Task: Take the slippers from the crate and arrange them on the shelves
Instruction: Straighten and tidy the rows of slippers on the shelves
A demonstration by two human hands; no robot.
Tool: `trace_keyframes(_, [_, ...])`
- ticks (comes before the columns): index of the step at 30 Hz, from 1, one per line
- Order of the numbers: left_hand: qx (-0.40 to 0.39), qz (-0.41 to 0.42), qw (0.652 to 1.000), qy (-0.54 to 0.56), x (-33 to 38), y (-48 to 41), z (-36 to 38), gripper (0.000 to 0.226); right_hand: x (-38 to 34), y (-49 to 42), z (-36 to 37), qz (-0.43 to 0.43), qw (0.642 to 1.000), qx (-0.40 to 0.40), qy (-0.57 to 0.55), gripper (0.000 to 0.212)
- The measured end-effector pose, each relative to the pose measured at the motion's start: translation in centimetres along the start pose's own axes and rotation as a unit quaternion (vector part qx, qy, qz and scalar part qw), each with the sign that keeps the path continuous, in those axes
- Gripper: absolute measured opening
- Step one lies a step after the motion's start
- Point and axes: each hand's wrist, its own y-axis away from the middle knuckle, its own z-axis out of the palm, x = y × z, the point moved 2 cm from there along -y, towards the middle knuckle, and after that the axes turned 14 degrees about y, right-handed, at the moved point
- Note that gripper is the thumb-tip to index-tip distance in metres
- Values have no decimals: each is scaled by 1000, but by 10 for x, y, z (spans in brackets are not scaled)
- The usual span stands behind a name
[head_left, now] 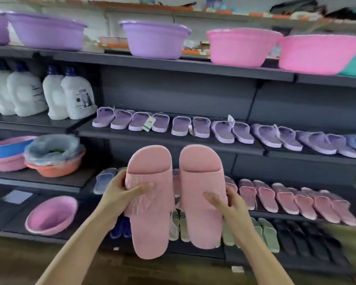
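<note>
Two pink slippers are held up side by side, toes upward, in front of the shelves. The left hand [124, 187] wraps the strap of the left pink slipper [150, 202], thumb across its front; the right hand [227, 199] grips the strap of the right pink slipper [201, 196] the same way. Holding each one by the strap keeps the pair level and matched, probably so both can be set down together as a pair.

Just behind the held pair runs the pink slipper row [296, 200] on its shelf [275, 214], which stretches off to the right of the pair; the colour match suggests this shelf is the destination. Directly behind the pair the row is hidden, so I cannot tell whether a gap is free there. Above the pair, the purple slipper row [193, 127] fills the next shelf. Below it, green and black slippers [275, 233] line the bottom shelf. Left of the pair, a pink basin [51, 214] sits tilted on a low shelf. The crate is not in view.
</note>
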Motion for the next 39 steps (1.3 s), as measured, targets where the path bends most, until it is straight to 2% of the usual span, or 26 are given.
trace_keyframes(2, [-30, -10, 999, -11, -17, -5, 39, 89, 18, 0, -37, 8, 1000, 18, 8, 65])
trace_keyframes(5, [-65, -30, 997, -16, -36, -11, 95, 74, 43, 1, -86, 33, 998, 51, 16, 67])
trace_keyframes(8, [-96, -44, 994, -19, -50, -22, 145, 73, 65, -1, -128, 57, 994, 89, 22, 66])
trace_keyframes(12, [-141, -51, 988, -34, -69, -41, 205, 73, 95, -10, -173, 84, 986, 141, 12, 44])
trace_keyframes(18, [-131, -46, 990, -39, -97, -92, 277, 58, 131, -50, -230, 113, 974, 197, -4, 39])
trace_keyframes(21, [-151, -70, 986, -12, -109, -123, 312, 75, 144, -77, -256, 124, 970, 211, 0, 29])
trace_keyframes(23, [-171, -93, 981, 11, -118, -140, 338, 74, 149, -92, -275, 126, 968, 216, 13, 33])
trace_keyframes(26, [-202, -101, 974, 13, -128, -154, 380, 52, 157, -108, -302, 127, 964, 230, 32, 46])
trace_keyframes(29, [-226, -109, 968, -1, -139, -162, 417, 52, 170, -116, -329, 136, 958, 248, 35, 51])
trace_keyframes(32, [-232, -116, 966, 3, -150, -168, 452, 43, 183, -123, -359, 140, 956, 255, 42, 52])
trace_keyframes(36, [-251, -122, 960, -6, -165, -166, 500, 60, 201, -128, -406, 145, 953, 262, 43, 60])
trace_keyframes(39, [-242, -118, 963, -3, -174, -158, 545, 55, 214, -128, -450, 143, 955, 257, 43, 65])
